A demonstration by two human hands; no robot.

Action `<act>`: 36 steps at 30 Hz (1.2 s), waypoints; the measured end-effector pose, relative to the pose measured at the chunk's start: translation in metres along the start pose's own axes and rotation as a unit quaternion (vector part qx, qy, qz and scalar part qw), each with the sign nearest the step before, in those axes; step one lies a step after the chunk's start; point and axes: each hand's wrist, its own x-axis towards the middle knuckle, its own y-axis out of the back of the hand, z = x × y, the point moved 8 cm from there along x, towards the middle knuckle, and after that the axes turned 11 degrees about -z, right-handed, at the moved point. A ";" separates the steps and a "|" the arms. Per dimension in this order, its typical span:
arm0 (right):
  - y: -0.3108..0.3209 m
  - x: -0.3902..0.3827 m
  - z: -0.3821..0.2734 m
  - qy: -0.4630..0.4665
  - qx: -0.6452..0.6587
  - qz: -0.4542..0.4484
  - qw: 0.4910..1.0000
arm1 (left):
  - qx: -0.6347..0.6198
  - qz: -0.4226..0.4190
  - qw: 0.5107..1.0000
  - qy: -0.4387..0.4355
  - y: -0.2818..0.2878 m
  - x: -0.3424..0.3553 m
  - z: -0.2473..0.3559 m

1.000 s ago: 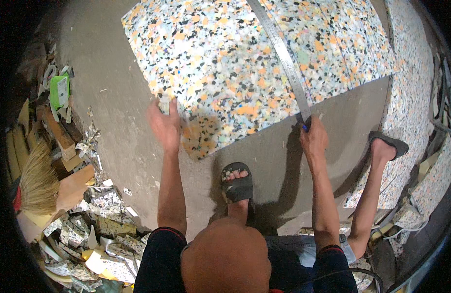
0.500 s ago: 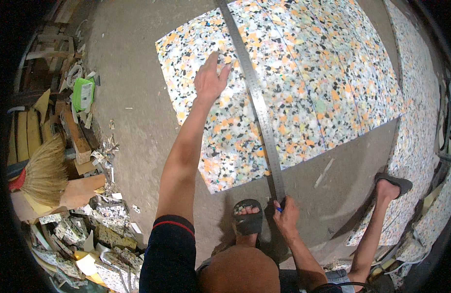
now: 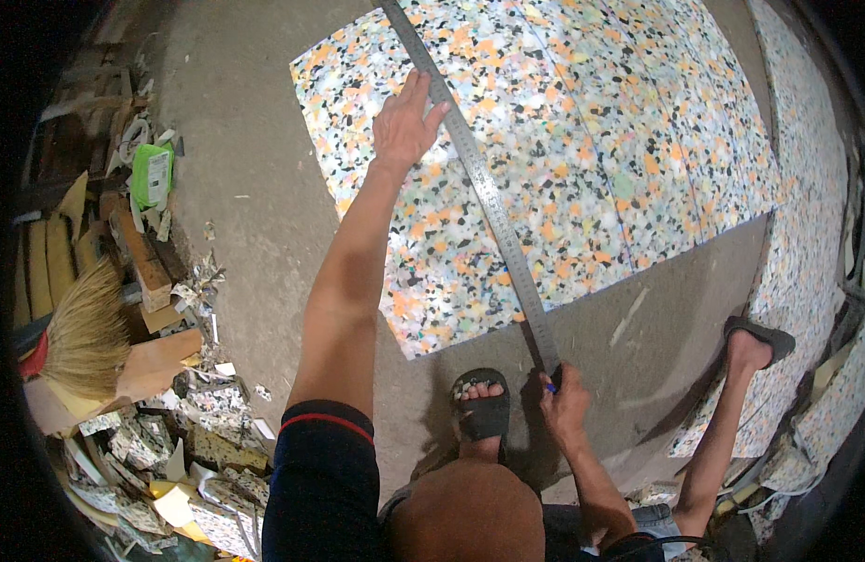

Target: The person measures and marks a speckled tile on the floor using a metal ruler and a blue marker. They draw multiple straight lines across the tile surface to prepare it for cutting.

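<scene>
A sheet of speckled foam (image 3: 582,140) in white, orange and black lies on the floor, with several thin lines across its right part. Slantwise over it lies a long metal ruler (image 3: 489,192), its near end reaching past the sheet's front edge. My left hand (image 3: 404,126) rests flat on the sheet, fingers stretched out, their tips at the ruler's left edge. Beyond the sheet's front edge my right hand (image 3: 565,403) is closed on the ruler's near end. A small blue thing, perhaps a pen (image 3: 550,386), shows among its fingers, mostly hidden.
Another speckled foam sheet (image 3: 807,169) lies along the right, with my sandalled foot (image 3: 755,347) at its edge. My other sandal (image 3: 481,412) stands just before the near sheet. Foam scraps (image 3: 142,445), a straw broom (image 3: 84,332), wood pieces (image 3: 138,248) and a green packet (image 3: 153,176) line the left.
The ruler's far end has swung left across the sheet, and its near end has shifted slightly right with my right hand. My left hand's fingertips have come to the ruler's edge.
</scene>
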 end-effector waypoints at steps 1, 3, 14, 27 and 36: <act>0.000 0.002 0.000 -0.014 -0.014 -0.009 1.000 | 0.007 -0.005 1.000 0.004 -0.001 0.000 -0.002; 0.002 0.005 -0.003 -0.031 -0.025 -0.023 0.999 | 0.029 -0.003 0.999 0.013 -0.001 0.000 -0.004; 0.002 0.011 -0.012 -0.051 -0.015 -0.069 0.996 | -0.007 0.009 0.999 -0.036 -0.022 0.005 -0.019; -0.001 0.010 -0.017 -0.012 -0.041 -0.042 0.998 | -0.044 -0.170 0.982 -0.065 0.004 0.005 0.000; -0.002 0.012 -0.020 -0.005 -0.049 -0.040 0.998 | -0.050 -0.156 0.983 -0.083 0.004 0.005 -0.001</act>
